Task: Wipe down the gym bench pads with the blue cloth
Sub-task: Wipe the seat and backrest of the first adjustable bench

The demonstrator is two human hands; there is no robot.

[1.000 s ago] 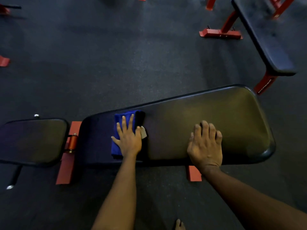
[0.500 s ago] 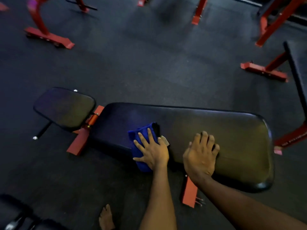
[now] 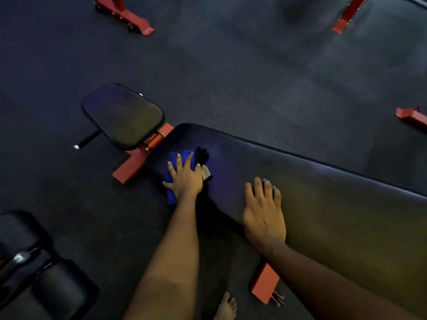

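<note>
My left hand (image 3: 184,179) has fingers spread flat, pressing the blue cloth (image 3: 176,162) onto the long bench pad (image 3: 323,195) near the seat pad (image 3: 122,115). Right hand (image 3: 263,211) rests flat on it too, fingers relaxed.

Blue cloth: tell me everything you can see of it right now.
The blue cloth is a deep-blue, towel-like fabric, apparently folded. It lies on the bench's long back pad near the seat-pad end, and its near edge drapes over the pad's side. The left hand presses it with spread, straight fingers, hiding its middle. A pale tag pokes out beside the hand. Whether the black patch next to it is part of the cloth is unclear.
</note>
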